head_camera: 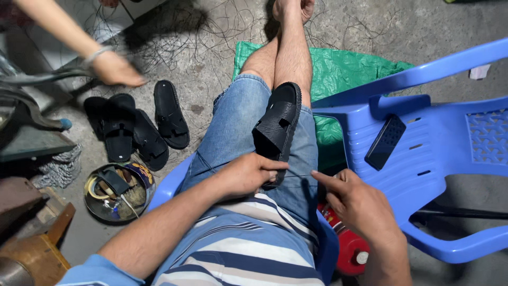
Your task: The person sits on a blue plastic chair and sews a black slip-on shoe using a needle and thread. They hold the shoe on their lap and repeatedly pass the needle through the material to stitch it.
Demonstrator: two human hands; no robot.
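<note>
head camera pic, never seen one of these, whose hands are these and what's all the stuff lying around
The one picture comes from a camera worn on a seated person's head, looking down at their own lap. There is no machine, only bare hands. The left hand steadies a black sandal lying on the thigh. The right hand pinches a thin thread stretched tight from the sandal's heel end. More black sandals lie on the concrete floor, beside a round tin of small tools. A blue plastic chair alongside carries a dark phone-like slab. The hand at top left belongs to another person.
</note>
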